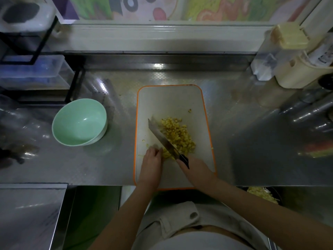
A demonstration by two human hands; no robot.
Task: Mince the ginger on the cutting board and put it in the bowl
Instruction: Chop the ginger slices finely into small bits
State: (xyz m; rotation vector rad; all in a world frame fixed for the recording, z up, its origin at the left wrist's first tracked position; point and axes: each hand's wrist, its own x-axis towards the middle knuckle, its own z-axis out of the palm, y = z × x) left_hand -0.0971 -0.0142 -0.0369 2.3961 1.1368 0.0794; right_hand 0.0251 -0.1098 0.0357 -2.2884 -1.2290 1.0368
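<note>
— What's around me?
— You face a dim steel counter, glare at twelve o'clock below a white window frame and a cartoon picture.
— At ten o'clock?
— Your black rack holds clear boxes.

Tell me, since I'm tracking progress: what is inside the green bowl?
The green bowl shows only bare glaze inside, no ginger; the ginger lies on the cutting board. The bowl's near inner wall is hidden by its rim.

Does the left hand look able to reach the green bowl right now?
Probably yes: only bare counter lies between the left hand and the bowl; the knife is on the hand's other side.
</note>
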